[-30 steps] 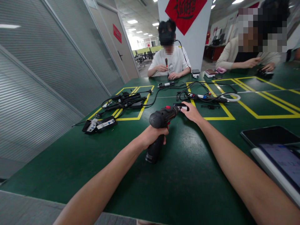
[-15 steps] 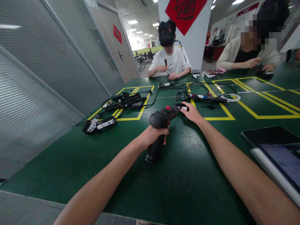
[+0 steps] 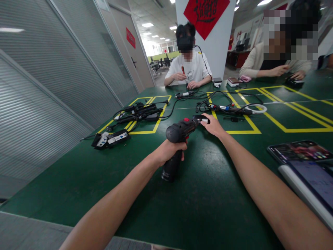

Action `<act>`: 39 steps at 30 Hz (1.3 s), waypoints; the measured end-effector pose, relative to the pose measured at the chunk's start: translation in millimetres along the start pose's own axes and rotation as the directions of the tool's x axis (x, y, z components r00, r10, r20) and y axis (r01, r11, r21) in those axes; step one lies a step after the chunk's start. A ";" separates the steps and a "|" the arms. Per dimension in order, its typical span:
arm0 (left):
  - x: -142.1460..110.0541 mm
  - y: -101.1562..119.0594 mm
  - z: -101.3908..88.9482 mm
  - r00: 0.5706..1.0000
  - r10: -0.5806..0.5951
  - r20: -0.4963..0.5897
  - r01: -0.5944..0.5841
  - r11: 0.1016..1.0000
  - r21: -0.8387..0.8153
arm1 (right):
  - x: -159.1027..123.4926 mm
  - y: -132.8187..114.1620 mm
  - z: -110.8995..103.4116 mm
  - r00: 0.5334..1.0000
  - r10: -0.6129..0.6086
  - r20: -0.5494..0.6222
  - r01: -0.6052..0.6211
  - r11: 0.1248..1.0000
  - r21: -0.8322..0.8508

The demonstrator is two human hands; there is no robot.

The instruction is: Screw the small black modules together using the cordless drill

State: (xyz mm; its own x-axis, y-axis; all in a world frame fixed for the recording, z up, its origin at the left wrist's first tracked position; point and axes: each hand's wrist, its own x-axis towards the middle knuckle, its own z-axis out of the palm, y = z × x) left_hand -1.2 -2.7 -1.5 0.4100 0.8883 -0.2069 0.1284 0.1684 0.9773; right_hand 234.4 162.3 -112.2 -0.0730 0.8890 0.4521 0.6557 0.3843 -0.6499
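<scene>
A black cordless drill (image 3: 179, 133) with a red switch stands upright on the green table (image 3: 78, 177), its nose pointing away from me. My left hand (image 3: 170, 150) is wrapped round its handle. My right hand (image 3: 213, 125) is closed on the drill's front end, fingers pinching a small white piece (image 3: 204, 121) at the chuck.
A bundle of black tools and cables (image 3: 139, 113) lies in a yellow-taped box at the left, a black pack (image 3: 110, 138) nearer. More cables and a white ring (image 3: 256, 108) lie ahead. A phone (image 3: 299, 150) and tablet (image 3: 312, 184) sit at right. Two people sit across the table.
My hands and the drill have stayed where they were. The phone screen at the right, dark before, now shows a lit picture.
</scene>
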 end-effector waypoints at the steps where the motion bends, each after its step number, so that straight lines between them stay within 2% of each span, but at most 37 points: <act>1: 0.0 -0.1 -0.2 1.000 0.001 0.003 -0.001 1.000 0.002 | -0.2 -0.2 0.0 1.000 -0.001 0.000 0.001 1.000 0.000; 39: 1.7 -2.6 -1.5 1.000 0.011 0.008 -0.011 1.000 0.008 | -1.7 -2.3 -0.7 1.000 -0.003 -0.009 0.003 1.000 0.015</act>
State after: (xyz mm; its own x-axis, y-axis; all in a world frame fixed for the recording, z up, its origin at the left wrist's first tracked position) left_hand -2.2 -1.0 -4.3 0.4183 0.8868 -0.1966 0.1314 0.1550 0.9791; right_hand 233.5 159.7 -111.0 -0.0683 0.8856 0.4594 0.6439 0.3909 -0.6577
